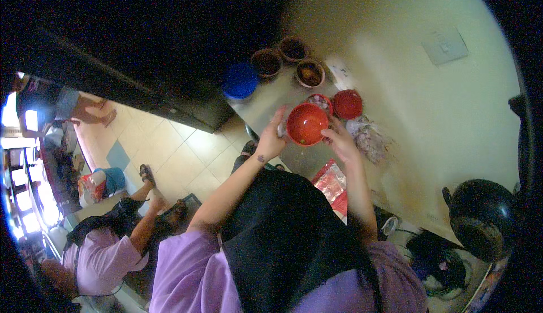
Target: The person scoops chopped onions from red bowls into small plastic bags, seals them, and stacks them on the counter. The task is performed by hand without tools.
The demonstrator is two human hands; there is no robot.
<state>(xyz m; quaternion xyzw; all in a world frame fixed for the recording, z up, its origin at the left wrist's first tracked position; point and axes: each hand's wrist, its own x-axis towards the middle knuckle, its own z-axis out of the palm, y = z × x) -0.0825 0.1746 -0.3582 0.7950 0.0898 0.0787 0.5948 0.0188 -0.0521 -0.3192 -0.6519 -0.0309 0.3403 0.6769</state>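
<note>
A small red bowl is tilted towards the camera, a small greenish bit near its lower rim. My right hand grips the bowl's right edge, thumb on the rim. Beside its left edge is my left hand, fingers extended, with something pale and see-through by the fingers; whether it holds this is unclear. Just behind stands another red bowl with pale pieces in it, next to a round red container. A clear plastic bag of pinkish pieces lies to the right of my right hand.
Several round tubs with dark contents and a blue-lidded container stand further back on the counter. A red and silver packet lies near my right forearm. A black wok is at right. Other people are at left, one seated.
</note>
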